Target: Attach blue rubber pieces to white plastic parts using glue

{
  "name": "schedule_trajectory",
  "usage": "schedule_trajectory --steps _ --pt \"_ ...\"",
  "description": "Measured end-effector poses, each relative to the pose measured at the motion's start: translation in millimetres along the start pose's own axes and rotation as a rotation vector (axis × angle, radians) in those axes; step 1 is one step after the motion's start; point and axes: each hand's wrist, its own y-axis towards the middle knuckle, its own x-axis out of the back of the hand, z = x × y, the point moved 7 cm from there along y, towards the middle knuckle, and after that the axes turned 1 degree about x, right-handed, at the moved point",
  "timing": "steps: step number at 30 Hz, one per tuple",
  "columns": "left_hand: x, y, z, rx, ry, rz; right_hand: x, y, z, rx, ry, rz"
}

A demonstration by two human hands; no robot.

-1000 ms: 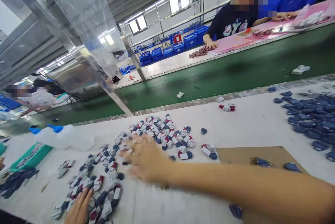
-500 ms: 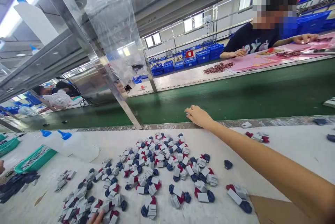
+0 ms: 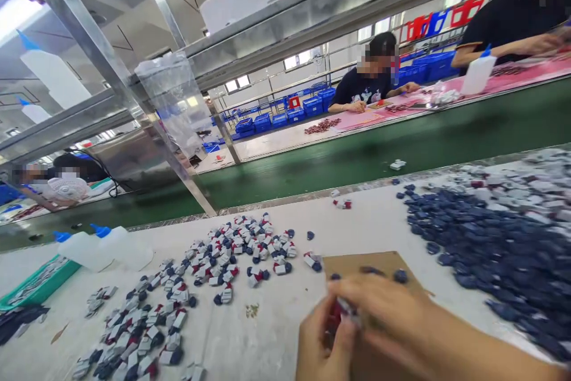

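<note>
My left hand [image 3: 319, 342] and my right hand [image 3: 383, 312] meet low in the middle, over a brown cardboard sheet [image 3: 357, 262]. Both are blurred by motion, fingers pinched together around a small red, white and dark piece [image 3: 341, 309]. A scatter of several small blue, white and red pieces [image 3: 214, 274] lies on the white table to the left. A large heap of dark blue pieces [image 3: 495, 238] covers the table at the right.
Two squeeze bottles with blue caps [image 3: 107, 247] lie at the left beside a green tray [image 3: 38, 283]. A green conveyor belt [image 3: 357, 161] runs behind the table's metal edge. Other people [image 3: 370, 81] work at the pink-covered bench beyond. A slanted steel post [image 3: 147, 119] rises at left.
My right hand has pulled back from the table's far edge to the near middle and joined my left hand on a small piece. The view has swung right, showing the blue heap.
</note>
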Motion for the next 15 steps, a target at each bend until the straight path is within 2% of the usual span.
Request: schedule_trajectory --steps 2,3,5,7,8,10,12,15 --pt "-33.6 5.7 -0.1 0.023 -0.144 0.074 6.8 -23.7 6.9 0.047 -0.045 0.044" --pt "-43.4 6.8 1.7 0.063 -0.201 0.107 13.7 -32.4 -1.1 0.042 -0.074 0.043" --pt "-50.1 6.9 8.6 0.191 -0.328 0.146 34.0 -45.4 -42.4 -0.087 -0.192 0.006" --pt "-42.9 6.5 15.0 0.307 -0.433 0.110 61.1 -57.6 -106.8 -0.372 -0.440 -0.060" --pt "-35.9 6.9 16.3 0.336 -0.469 0.058 69.7 -61.4 -136.1 -0.452 -0.501 -0.051" --pt "-21.3 7.9 15.5 0.357 -0.512 -0.066 73.4 -61.7 -184.3 -0.501 -0.549 0.047" --pt "-12.4 8.6 11.9 0.363 -0.540 -0.150 65.7 -56.7 -216.0 -0.491 -0.560 0.172" --pt "-6.7 10.0 5.9 0.341 -0.571 -0.211 50.6 -47.1 -234.3 -0.456 -0.554 0.290"
